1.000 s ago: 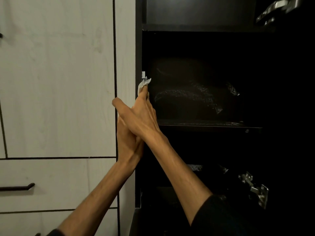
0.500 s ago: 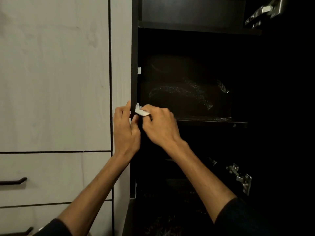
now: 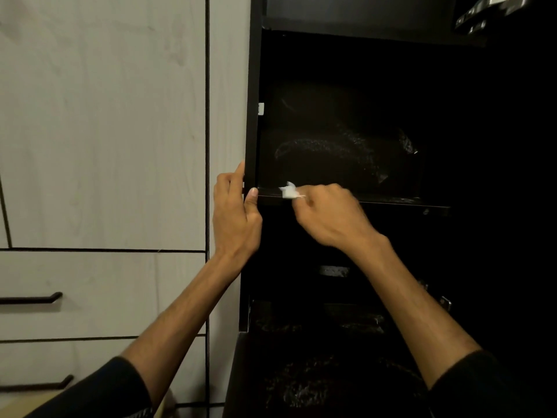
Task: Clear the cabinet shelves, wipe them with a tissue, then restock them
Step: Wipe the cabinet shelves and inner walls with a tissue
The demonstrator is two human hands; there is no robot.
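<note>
A dark open cabinet fills the right half of the view. Its middle shelf (image 3: 391, 203) runs across at hand height, with a dark glittery bag-like object (image 3: 337, 149) on it. My right hand (image 3: 328, 215) pinches a small white tissue (image 3: 288, 192) against the shelf's front edge near its left end. My left hand (image 3: 235, 212) grips the cabinet's left side panel (image 3: 252, 116), thumb on the front of it beside the shelf corner.
Pale wood-grain doors and drawers with black handles (image 3: 33, 298) stand to the left. Metal door hinges (image 3: 476, 13) show at the upper right and another hinge (image 3: 445, 303) lower right. Dark items (image 3: 331, 381) lie on the lower shelf.
My right hand came down from the side panel to the shelf's front edge and has slid the tissue rightward along it. My left hand stays on the panel.
</note>
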